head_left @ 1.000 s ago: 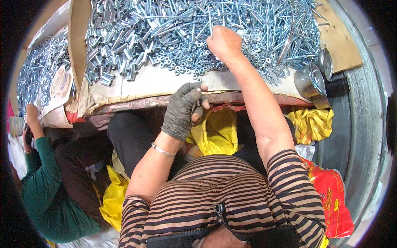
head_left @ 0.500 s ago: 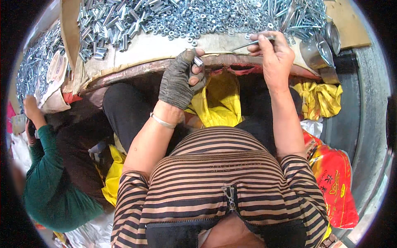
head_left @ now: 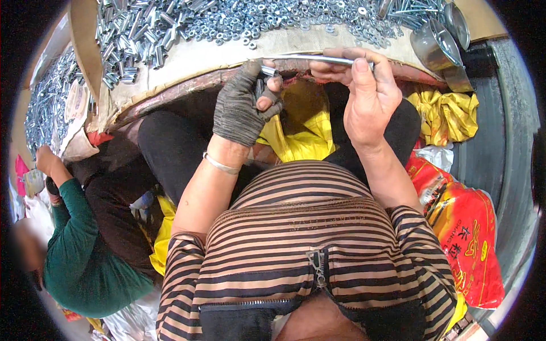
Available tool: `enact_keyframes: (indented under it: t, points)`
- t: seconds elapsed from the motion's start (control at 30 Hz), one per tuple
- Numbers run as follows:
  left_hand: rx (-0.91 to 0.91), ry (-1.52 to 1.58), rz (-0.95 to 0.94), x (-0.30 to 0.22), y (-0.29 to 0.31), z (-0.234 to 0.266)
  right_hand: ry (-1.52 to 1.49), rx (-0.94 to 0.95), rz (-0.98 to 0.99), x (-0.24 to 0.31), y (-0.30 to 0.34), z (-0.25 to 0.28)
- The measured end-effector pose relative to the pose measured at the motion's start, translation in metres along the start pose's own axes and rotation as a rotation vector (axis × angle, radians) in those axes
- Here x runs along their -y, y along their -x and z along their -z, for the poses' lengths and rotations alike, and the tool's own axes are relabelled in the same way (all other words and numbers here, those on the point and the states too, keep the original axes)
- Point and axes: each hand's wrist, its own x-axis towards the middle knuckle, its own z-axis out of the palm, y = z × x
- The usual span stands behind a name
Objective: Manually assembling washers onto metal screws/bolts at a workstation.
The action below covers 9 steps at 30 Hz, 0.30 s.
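Note:
My left hand [head_left: 242, 105], in a grey fingerless knitted glove, is closed around a short shiny metal sleeve [head_left: 269, 71]; its end shows between thumb and fingers. Between the thumb and fingers of my bare right hand [head_left: 371, 94] is a long slim metal rod [head_left: 321, 58]. The rod lies almost level and points left, its tip close to the top of my left hand. Whether the tip touches anything there I cannot tell. Both hands are over the near edge of a cloth-covered work surface [head_left: 210, 58].
Heaps of metal sleeves [head_left: 133, 40], nuts [head_left: 227, 23] and washers [head_left: 369, 34] spread across the surface, with long bolts [head_left: 418, 11] farther right. Metal cups [head_left: 435, 48] stand at its right edge. A co-worker in a green sleeve [head_left: 79, 210] sits at left. A red bag [head_left: 460, 227] lies to my right.
My right hand has lowered slightly and turned, bringing the rod level and its tip left to my left hand. The left hand has barely moved.

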Motion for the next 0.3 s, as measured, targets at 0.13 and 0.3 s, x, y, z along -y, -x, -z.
enact_keyframes:
  t: [0.13, 0.3]
  points:
    - [0.008, 0.054, 0.001, -0.01, 0.0, 0.004, -0.062, 0.012, -0.015, 0.007, -0.004, 0.01]
    - [0.025, -0.023, 0.004, -0.006, -0.001, 0.007, -0.006, 0.03, -0.022, 0.003, -0.002, 0.008]
